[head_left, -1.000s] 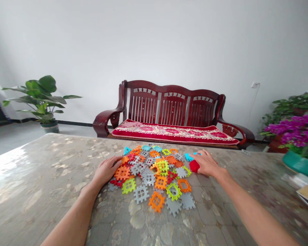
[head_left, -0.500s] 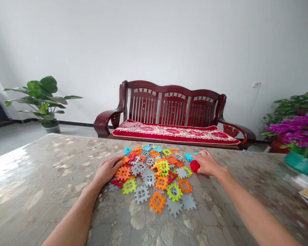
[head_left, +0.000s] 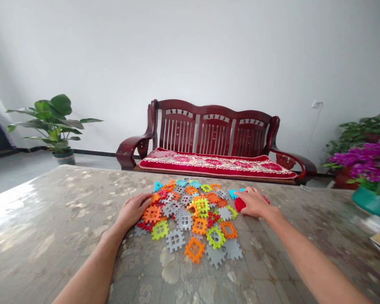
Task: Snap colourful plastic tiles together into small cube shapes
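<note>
Left hand [head_left: 133, 211] beside square, notched orange plastic tile [head_left: 152, 215]; right hand [head_left: 254, 202] at half-hidden red plastic piece [head_left: 239, 204]. Can't tell either grip. I'd press lightly.

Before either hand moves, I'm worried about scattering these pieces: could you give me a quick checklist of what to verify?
1. Left hand at the left side of the pile: ok, its fingers are at an orange piece.
2. Right hand at the pile's right side: ok, beside a red piece and a blue piece.
3. Firm grip in either hand: cannot tell, the hands hide the contact.
4. Pieces in a single layer: not ok, many overlap.
5. Right hand away from the teal planter: ok, it stands well apart, farther right.
</note>
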The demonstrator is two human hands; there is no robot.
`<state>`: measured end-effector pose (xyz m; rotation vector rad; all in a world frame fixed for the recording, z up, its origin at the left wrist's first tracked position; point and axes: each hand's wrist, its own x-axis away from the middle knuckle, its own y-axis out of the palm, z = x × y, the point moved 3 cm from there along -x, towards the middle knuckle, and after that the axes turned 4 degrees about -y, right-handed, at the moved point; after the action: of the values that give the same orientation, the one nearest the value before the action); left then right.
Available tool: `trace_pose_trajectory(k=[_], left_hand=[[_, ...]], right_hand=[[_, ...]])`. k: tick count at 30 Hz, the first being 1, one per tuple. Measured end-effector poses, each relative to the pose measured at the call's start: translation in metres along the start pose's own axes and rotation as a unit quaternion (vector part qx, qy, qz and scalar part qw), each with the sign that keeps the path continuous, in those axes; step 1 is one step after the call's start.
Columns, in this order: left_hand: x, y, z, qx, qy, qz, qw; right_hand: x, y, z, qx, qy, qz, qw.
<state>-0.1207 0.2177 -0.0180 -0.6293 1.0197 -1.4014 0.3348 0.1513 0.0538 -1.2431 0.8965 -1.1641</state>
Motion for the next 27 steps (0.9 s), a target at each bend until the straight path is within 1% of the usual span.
trace_pose_trajectory(k=[10, 17, 21, 27], left_hand=[[0.0, -0.001, 0.0, -0.001, -0.005, 0.003, 1.0], [-0.001, 0.001, -0.001, 0.002, -0.001, 0.006, 1.0], [0.0, 0.002, -0.003, 0.004, 0.001, 0.008, 1.0], [-0.001, 0.003, -0.003, 0.013, 0.0, 0.014, 1.0]], right_hand=[[0.0, 0.001, -0.005, 0.022, 0.009, 0.008, 1.0], [-0.003, 0.003, -0.007, 0.027, 0.003, -0.008, 1.0], [-0.006, 0.008, -0.006, 0.029, 0.003, -0.019, 0.999], [-0.006, 0.012, -0.003, 0.013, -0.005, -0.015, 1.0]])
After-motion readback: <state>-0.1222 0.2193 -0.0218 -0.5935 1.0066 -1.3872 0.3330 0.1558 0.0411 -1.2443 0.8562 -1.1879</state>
